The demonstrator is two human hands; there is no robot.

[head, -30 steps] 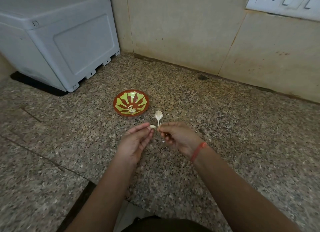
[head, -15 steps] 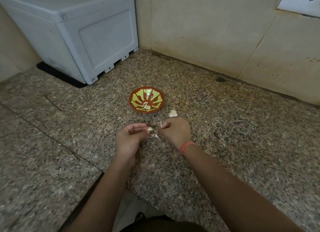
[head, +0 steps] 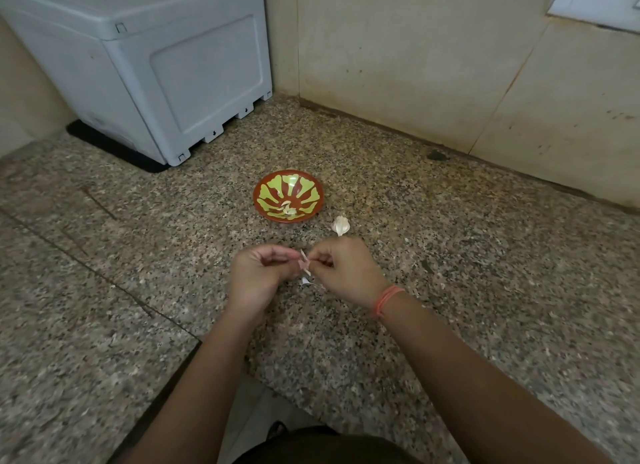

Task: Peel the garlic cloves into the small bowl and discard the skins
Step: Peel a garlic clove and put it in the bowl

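Head view, mid-frame: left hand (head: 258, 278) and right hand (head: 346, 273) each pinch one garlic clove (head: 304, 262) in a tight fingertip grip, held between them over the worktop (head: 450, 255). The small bowl (head: 266, 191) lies up-frame of it, slightly left, so the left hand seems nearer.

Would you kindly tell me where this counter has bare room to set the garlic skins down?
Bare granite counter runs right of the loose garlic piece to the wall, and left of the small bowl towards the grey box. Crowded: bowl to left hand and right hand, pinching a garlic clove above skin scraps.
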